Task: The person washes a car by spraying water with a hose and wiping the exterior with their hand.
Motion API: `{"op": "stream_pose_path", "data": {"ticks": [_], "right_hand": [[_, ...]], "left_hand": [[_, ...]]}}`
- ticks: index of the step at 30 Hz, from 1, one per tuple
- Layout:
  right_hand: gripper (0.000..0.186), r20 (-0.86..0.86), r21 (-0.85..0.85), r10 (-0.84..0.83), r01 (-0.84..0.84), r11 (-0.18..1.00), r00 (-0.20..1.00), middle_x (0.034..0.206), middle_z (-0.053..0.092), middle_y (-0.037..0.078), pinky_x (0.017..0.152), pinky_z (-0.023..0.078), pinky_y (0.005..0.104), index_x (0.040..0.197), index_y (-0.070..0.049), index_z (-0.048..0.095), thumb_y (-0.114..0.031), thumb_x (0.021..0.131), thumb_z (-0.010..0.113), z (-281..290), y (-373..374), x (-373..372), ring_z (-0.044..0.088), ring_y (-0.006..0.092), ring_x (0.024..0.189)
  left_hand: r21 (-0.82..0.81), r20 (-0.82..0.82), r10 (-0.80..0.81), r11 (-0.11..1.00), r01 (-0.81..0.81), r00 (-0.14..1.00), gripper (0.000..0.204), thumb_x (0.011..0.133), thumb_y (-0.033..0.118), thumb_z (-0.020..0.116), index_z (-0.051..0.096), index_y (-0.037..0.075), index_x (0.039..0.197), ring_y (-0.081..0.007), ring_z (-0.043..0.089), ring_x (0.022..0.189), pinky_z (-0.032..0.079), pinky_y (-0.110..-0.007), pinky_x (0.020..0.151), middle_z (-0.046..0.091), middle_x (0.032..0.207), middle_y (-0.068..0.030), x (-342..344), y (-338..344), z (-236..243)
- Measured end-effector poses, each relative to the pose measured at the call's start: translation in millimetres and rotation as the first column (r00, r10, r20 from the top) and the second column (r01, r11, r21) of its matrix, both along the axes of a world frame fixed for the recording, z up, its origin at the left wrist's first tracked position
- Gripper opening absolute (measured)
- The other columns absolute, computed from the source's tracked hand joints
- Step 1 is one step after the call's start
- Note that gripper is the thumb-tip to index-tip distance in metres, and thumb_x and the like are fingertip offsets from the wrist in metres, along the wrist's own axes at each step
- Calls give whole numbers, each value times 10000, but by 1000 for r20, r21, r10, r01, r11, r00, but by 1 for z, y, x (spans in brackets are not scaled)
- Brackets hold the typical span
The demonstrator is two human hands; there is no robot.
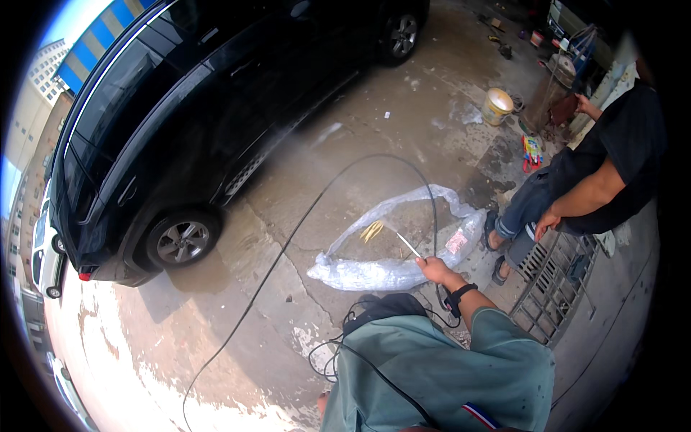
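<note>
My right hand (432, 269), with a dark band on its wrist, is closed around a thin white rod (409, 244) that points forward and left. Just past the rod's far end, a yellow bundle of strips (371, 231) is seen at ground level; whether they touch I cannot tell. Beneath and beyond the hand, a long bundle wrapped in clear plastic (371, 275) lies on the concrete, its thinner part curving round in a loop. Of my left hand (322, 401) only a patch of skin seems to show beside my green shirt; its fingers are hidden.
A black hose (276, 261) arcs across the ground. To the left stands a black car (183, 137). On the right, another person (604, 165) is beside a metal floor grate (551, 288), one hand on a reddish-brown object (563, 110). A yellowish bucket (497, 106) stands farther back.
</note>
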State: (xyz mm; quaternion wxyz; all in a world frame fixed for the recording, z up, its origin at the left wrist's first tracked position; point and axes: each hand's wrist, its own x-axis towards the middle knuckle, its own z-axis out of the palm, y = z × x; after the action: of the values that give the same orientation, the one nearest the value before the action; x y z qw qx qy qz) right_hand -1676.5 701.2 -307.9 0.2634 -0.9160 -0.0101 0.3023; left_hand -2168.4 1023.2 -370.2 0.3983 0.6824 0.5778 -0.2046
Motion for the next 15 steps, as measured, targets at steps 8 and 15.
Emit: {"op": "stream_pose_path", "data": {"ticks": [8,15], "right_hand": [[608,80,53,45,-50,997,996,945,605,300,856,433,446,901,71,623,-485,920,377,17,6,0,564,427,978],[549,164,96,68,-85,992,984,905,603,305,819,443,462,873,65,612,-445,922,414,81,43,13,572,441,920]], "left_hand": [[-3,8,-18,1000,18,1000,406,802,293,452,623,-59,909,-451,569,935,440,-471,815,615,927,-298,2,1,-5],[1,27,-82,997,82,996,409,808,298,445,624,-54,916,-450,568,949,443,-470,826,614,938,-297,0,1,-10]]}}
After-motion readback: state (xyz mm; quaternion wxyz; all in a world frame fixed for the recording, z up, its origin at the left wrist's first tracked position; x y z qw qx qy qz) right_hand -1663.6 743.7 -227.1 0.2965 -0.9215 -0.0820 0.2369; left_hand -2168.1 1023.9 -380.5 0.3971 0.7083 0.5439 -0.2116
